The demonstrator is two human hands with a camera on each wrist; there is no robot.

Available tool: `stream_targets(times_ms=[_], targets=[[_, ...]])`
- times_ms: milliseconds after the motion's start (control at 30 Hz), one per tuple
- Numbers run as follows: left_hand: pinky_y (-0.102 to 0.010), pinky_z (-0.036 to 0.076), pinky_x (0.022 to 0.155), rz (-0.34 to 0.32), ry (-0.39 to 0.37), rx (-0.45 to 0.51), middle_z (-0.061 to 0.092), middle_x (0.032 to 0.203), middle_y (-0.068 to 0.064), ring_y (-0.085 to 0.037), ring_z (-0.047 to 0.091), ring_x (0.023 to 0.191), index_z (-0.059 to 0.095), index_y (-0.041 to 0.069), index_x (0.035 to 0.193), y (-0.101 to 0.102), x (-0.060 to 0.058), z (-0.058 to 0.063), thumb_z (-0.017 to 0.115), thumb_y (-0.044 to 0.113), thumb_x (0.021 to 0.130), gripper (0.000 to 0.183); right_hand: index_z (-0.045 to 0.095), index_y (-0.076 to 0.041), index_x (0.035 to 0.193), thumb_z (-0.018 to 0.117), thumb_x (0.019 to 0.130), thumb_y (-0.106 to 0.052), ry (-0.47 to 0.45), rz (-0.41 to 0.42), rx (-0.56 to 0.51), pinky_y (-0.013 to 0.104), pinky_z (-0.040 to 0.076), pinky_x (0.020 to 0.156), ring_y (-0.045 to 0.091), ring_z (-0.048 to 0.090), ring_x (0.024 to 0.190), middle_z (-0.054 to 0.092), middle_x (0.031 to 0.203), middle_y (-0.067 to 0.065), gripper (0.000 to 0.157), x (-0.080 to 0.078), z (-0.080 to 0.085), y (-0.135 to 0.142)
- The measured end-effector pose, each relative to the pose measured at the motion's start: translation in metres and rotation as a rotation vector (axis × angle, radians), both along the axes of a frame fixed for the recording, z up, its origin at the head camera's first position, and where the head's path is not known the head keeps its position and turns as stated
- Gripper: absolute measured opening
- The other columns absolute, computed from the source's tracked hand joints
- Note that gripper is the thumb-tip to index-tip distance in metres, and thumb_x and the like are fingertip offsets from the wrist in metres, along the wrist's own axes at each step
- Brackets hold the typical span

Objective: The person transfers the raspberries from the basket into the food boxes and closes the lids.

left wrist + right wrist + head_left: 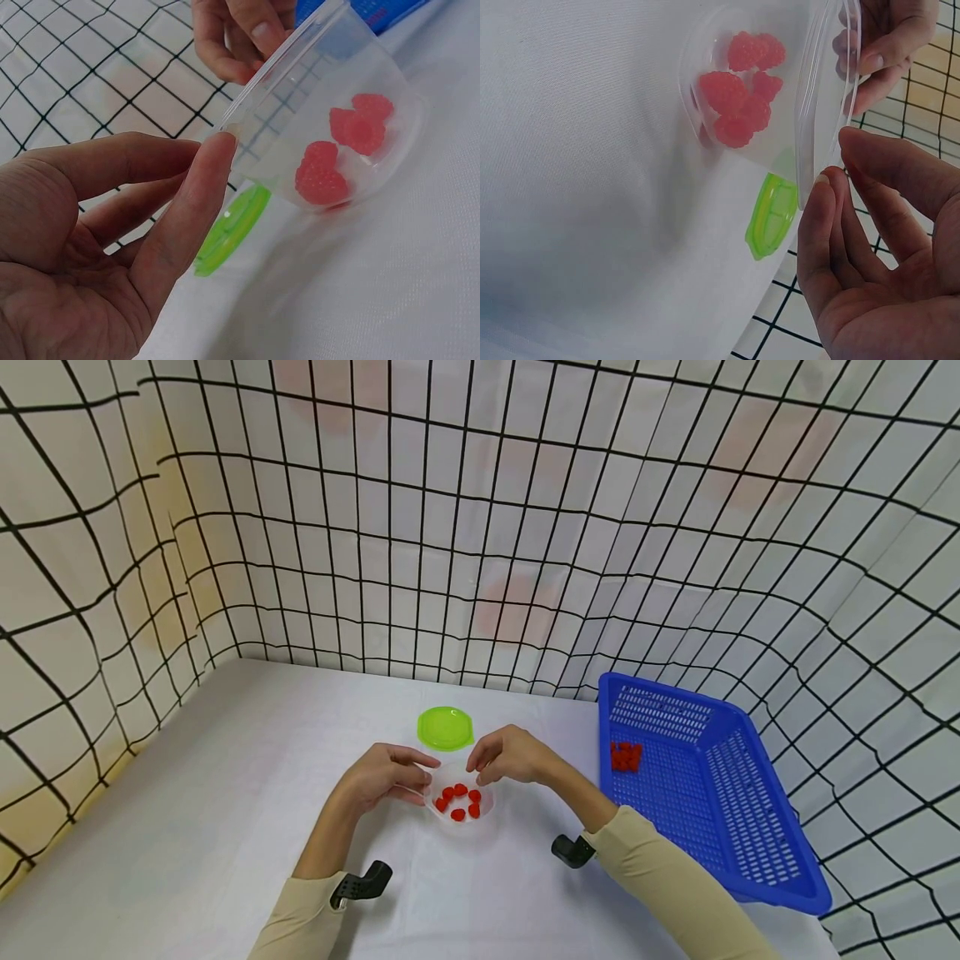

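Observation:
A clear round plastic container (467, 833) stands on the white table with several red raspberries (364, 131) inside. My left hand (387, 777) holds its rim from the left, thumb and fingers pinching the edge in the left wrist view. At the far right of the rim is my right hand (517, 754), fingers loosely bent with the fingertips (823, 180) close by the edge. Nothing shows between its thumb and fingers. A bright green lid (446, 728) lies flat just beyond the container.
On the right stands a blue plastic basket (772, 852) with slotted walls. A small cluster of red pieces (626, 757) sits at its left side. Black wire mesh (420, 527) in front of pale cloth encloses the table at the back and both sides.

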State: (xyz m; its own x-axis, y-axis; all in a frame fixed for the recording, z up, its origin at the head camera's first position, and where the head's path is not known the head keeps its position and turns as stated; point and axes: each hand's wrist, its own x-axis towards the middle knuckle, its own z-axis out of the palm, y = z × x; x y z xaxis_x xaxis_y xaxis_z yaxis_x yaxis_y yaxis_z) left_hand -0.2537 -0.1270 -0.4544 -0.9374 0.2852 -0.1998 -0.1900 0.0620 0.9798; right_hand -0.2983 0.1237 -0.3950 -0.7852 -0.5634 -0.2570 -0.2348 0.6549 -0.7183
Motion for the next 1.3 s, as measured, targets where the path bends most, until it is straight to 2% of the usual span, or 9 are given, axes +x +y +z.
stream_targets(times_ms=[167,333,500,700,833,1033,1300], targets=[[-0.036,0.065,0.071,0.000,-0.002,0.002,0.073,0.094,-0.012,-0.019,0.068,0.078,0.068,-0.009,0.122,0.000,0.000,0.000,0.065,0.006,0.094,0.032,0.078,-0.011,0.098,0.077,0.086,-0.010,0.004,-0.001,0.002,0.031,0.059,0.078,0.016,0.065,0.083,0.072,0.088,0.000,0.012,0.000,0.001,0.000],[-0.036,0.065,0.071,-0.001,-0.005,0.005,0.073,0.093,-0.012,-0.019,0.068,0.077,0.068,-0.009,0.122,0.000,0.000,0.000,0.064,0.005,0.094,0.032,0.078,-0.010,0.102,0.076,0.086,-0.011,-0.006,-0.011,-0.001,0.036,0.062,0.082,0.016,0.067,0.084,0.073,0.091,0.000,0.016,-0.001,0.003,0.002],[-0.036,0.065,0.072,-0.002,-0.003,0.009,0.072,0.096,-0.016,-0.019,0.068,0.077,0.067,-0.010,0.122,0.000,0.001,0.000,0.065,0.006,0.094,0.032,0.076,-0.005,0.108,0.076,0.086,-0.011,0.009,-0.034,-0.020,0.040,0.063,0.083,0.018,0.070,0.086,0.074,0.095,0.002,0.022,-0.003,0.014,0.009],[-0.037,0.065,0.072,-0.004,-0.001,0.023,0.072,0.094,-0.015,-0.019,0.067,0.078,0.066,-0.011,0.123,0.000,0.002,0.000,0.066,0.005,0.093,0.034,0.077,-0.011,0.105,0.077,0.086,-0.014,0.041,-0.089,-0.022,0.042,0.063,0.085,0.025,0.072,0.090,0.076,0.098,0.005,0.020,-0.008,0.032,0.021],[-0.036,0.065,0.072,-0.005,0.001,0.028,0.072,0.092,-0.013,-0.019,0.067,0.077,0.065,-0.013,0.124,-0.001,0.002,0.001,0.067,0.004,0.092,0.036,0.075,-0.012,0.109,0.078,0.087,-0.017,0.063,-0.114,-0.026,0.040,0.063,0.085,0.020,0.072,0.088,0.076,0.102,0.006,0.023,-0.011,0.043,0.031],[-0.036,0.065,0.072,0.001,-0.005,0.034,0.072,0.093,-0.013,-0.018,0.068,0.077,0.065,-0.013,0.123,-0.001,0.002,0.001,0.067,0.004,0.092,0.035,0.073,-0.011,0.115,0.077,0.089,-0.021,0.099,-0.136,-0.023,0.040,0.063,0.087,0.020,0.071,0.090,0.075,0.108,0.009,0.028,-0.016,0.055,0.052],[-0.036,0.065,0.072,-0.017,0.001,0.042,0.071,0.089,-0.009,-0.018,0.066,0.077,0.065,-0.013,0.123,-0.001,0.002,0.001,0.066,0.003,0.092,0.035,0.075,-0.015,0.114,0.078,0.089,-0.025,0.161,-0.206,-0.018,0.039,0.062,0.085,0.022,0.072,0.092,0.075,0.109,0.009,0.027,-0.020,0.065,0.091]])
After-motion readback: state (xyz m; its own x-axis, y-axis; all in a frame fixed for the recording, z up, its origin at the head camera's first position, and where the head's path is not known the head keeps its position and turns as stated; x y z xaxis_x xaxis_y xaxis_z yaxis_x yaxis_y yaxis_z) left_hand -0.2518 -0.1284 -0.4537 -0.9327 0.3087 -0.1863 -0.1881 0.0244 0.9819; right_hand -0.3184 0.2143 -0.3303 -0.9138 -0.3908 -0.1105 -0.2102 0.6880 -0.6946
